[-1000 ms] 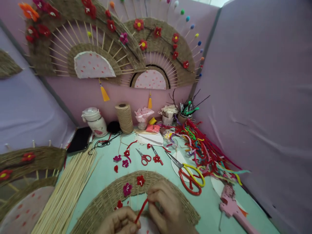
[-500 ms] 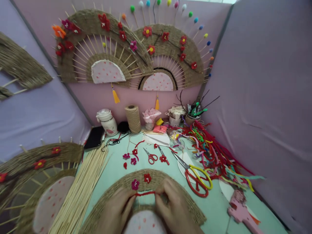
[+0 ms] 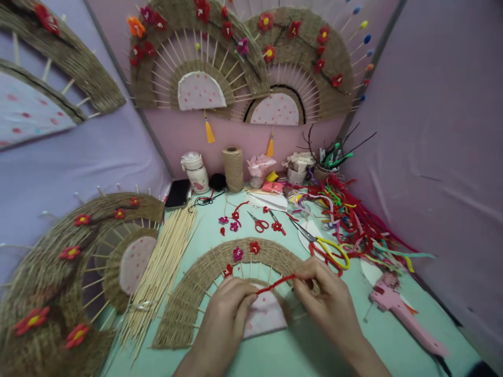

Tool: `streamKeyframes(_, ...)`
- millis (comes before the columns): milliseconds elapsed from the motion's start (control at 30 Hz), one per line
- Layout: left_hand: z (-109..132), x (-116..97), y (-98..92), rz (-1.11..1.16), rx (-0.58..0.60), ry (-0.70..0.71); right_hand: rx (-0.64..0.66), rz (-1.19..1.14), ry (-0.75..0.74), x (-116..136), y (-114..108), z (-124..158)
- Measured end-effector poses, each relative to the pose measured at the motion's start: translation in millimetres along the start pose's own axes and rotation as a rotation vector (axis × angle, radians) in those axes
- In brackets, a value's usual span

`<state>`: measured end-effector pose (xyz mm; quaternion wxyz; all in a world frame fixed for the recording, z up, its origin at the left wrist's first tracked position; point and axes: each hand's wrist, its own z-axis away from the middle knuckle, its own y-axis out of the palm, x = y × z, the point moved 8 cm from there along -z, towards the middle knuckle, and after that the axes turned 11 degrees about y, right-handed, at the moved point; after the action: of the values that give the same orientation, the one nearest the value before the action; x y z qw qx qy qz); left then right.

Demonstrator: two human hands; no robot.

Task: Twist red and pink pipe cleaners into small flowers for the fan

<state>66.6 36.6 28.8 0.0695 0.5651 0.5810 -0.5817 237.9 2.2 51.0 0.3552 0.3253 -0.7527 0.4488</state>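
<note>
A short red fuzzy pipe cleaner (image 3: 276, 284) stretches between my hands, its right end higher than its left. My left hand (image 3: 222, 322) pinches one end between thumb and fingers. The other end is in the closed fingertips of my right hand (image 3: 332, 301). Below them lies a half-round woven twine fan (image 3: 178, 296) with thin stick ribs and a pink-spotted white centre (image 3: 267, 317). On its woven band sit a magenta flower (image 3: 238, 254) and a red flower (image 3: 254, 247). Another red flower (image 3: 228, 270) shows just beyond my left hand, partly covered by it.
Large scissors (image 3: 330, 254) and a pink glue gun (image 3: 404, 314) lie to the right, below a pile of coloured pipe cleaners (image 3: 361, 220). Small scissors (image 3: 260, 224) lie ahead. Thin sticks (image 3: 167, 256) spread at left. A twine spool (image 3: 233, 170) and a bottle (image 3: 195, 173) stand behind.
The view has shifted, showing more of the fan. Both hands still grip the pipe cleaner, now slanted instead of level, with a slightly longer stretch showing. Another red flower shows by my left hand.
</note>
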Motion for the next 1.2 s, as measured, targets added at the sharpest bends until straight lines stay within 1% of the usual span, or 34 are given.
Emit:
streamKeyframes(100, 11, 9, 0.9, 0.083, -0.073, -0.134, -0.006, -0.029, -0.043, 8, -10, 16)
streamKeyframes(167, 18, 14, 6.3, 0.118, -0.071, -0.197, -0.027, -0.041, -0.048, 8, -16, 25)
streamKeyframes(233, 22, 14, 11.8, 0.117, -0.049, -0.197, -0.03, -0.038, -0.059, 6, -19, 30)
streamKeyframes(267, 23, 11, 14.6, 0.11, -0.03, -0.162, -0.024, -0.028, -0.064, 4, -20, 32)
streamKeyframes(300, 23, 6, 18.1, 0.106, 0.002, -0.097, -0.016, -0.015, -0.066, 2, -19, 34)
streamKeyframes(333, 22, -3, 23.0, 0.107, 0.053, -0.003, -0.005, -0.002, -0.066, 0, -17, 34)
streamKeyframes(433, 24, -38, 40.0, 0.132, 0.26, 0.379, 0.032, 0.015, -0.053, -6, -9, 35)
streamKeyframes(467, 26, -48, 42.2, 0.134, 0.297, 0.489, 0.044, 0.014, -0.04, -8, -7, 35)
streamKeyframes(500, 27, -55, 42.0, 0.117, 0.305, 0.561, 0.047, 0.013, -0.018, -12, -6, 34)
streamKeyframes(567, 25, -57, 35.7, 0.044, 0.247, 0.583, 0.033, 0.013, 0.059, -22, -9, 33)
streamKeyframes(600, 23, -55, 28.6, 0.018, 0.169, 0.547, 0.026, 0.013, 0.103, -27, -12, 33)
streamKeyframes(667, 21, -48, 6.8, 0.004, -0.091, 0.449, 0.068, 0.003, 0.174, -34, -15, 32)
streamKeyframes(733, 25, -37, -11.6, 0.057, -0.354, 0.34, 0.188, -0.016, 0.21, -31, -9, 33)
streamKeyframes(800, 32, -25, -22.2, 0.191, -0.577, 0.219, 0.319, -0.043, 0.227, -22, 5, 38)
streamKeyframes(867, 39, -11, -26.7, 0.41, -0.762, 0.082, 0.472, -0.122, 0.26, -10, 28, 46)
streamKeyframes(900, 41, -5, -26.0, 0.555, -0.819, 0.008, 0.574, -0.191, 0.284, -4, 44, 52)
streamKeyframes(933, 40, -2, -23.9, 0.709, -0.839, -0.052, 0.662, -0.273, 0.326, 1, 59, 59)
streamKeyframes(967, 39, -2, -21.3, 0.859, -0.831, -0.109, 0.765, -0.356, 0.385, 5, 74, 66)
streamKeyframes(1000, 37, -4, -20.5, 0.996, -0.814, -0.132, 0.851, -0.456, 0.442, 8, 87, 73)
streamKeyframes(1033, 36, -8, -21.7, 1.11, -0.809, -0.151, 0.897, -0.535, 0.505, 10, 97, 78)
streamKeyframes(1100, 37, -14, -26.2, 1.299, -0.821, -0.178, 0.931, -0.64, 0.603, 10, 107, 83)
streamKeyframes(1133, 38, -17, -26.4, 1.381, -0.805, -0.203, 0.917, -0.653, 0.622, 9, 108, 82)
streamKeyframes(1200, 37, -23, -22.0, 1.53, -0.716, -0.242, 0.859, -0.621, 0.589, 9, 105, 77)
